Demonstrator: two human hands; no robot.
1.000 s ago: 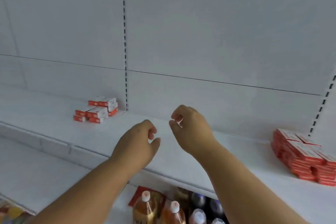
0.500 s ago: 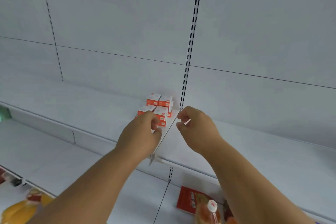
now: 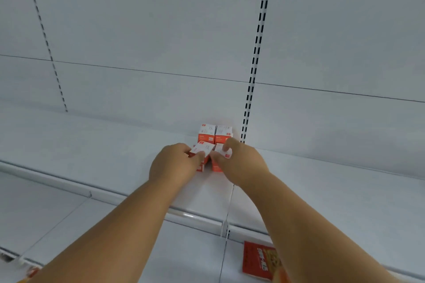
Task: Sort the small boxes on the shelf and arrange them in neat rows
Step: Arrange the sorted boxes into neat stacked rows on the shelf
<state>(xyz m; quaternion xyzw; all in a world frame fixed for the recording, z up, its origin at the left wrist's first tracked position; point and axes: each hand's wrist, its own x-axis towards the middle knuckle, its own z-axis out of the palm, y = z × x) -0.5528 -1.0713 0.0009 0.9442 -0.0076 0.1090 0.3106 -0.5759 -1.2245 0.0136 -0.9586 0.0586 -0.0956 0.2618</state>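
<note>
A small cluster of orange-and-white boxes stands on the white shelf near the slotted upright. Two back boxes stand side by side against the rear panel. My left hand pinches the front left box, which is tilted up off those beneath it. My right hand grips the front right box with thumb and fingers. More boxes under both hands are mostly hidden.
The slotted upright rises just right of the boxes. The shelf's front rail runs below my forearms. On the lower shelf lies a red packet at the bottom right, and something orange shows at the bottom left corner.
The view swung left and closer to the small box cluster. Both hands went from hovering, empty and curled, to reaching forward and taking hold of the two front boxes.
</note>
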